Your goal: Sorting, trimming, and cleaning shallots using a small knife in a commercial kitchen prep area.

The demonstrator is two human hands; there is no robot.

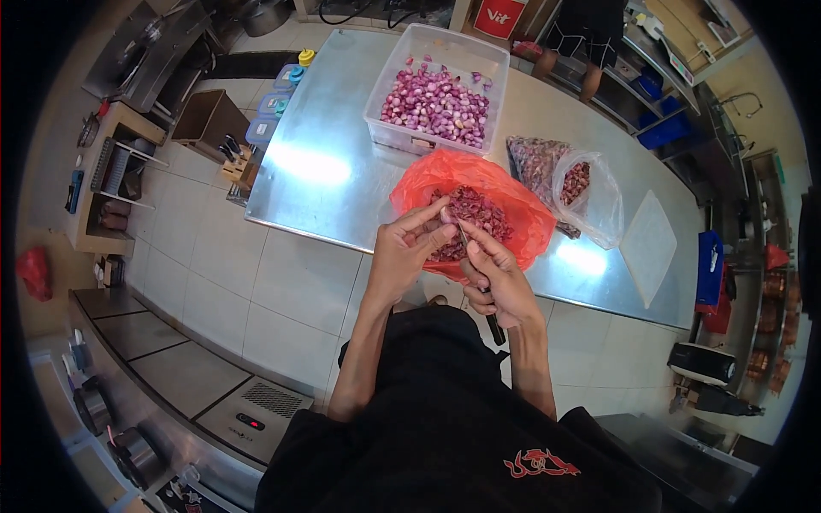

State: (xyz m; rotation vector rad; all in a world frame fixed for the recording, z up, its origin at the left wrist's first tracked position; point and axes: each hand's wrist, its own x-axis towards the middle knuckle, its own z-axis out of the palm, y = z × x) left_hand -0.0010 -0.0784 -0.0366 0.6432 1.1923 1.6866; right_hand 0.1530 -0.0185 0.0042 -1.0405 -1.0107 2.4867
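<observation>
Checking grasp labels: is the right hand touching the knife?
Touching. The head view shows the right hand wrapped around the knife, its dark handle sticking out below the fist.

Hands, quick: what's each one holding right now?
Left hand: closed on a small shallot, pinched at the fingertips over the red bag.
Right hand: closed on a knife, blade toward the shallot.

Colours about the steel-grey desk (342, 171)

Red-orange plastic bag (513, 201) of purplish-red peelings at the desk's near edge; behind it, clear tub (385, 81) of pink-purple shallots (436, 98); black-handled knife (494, 329); black apron (445, 410).
</observation>
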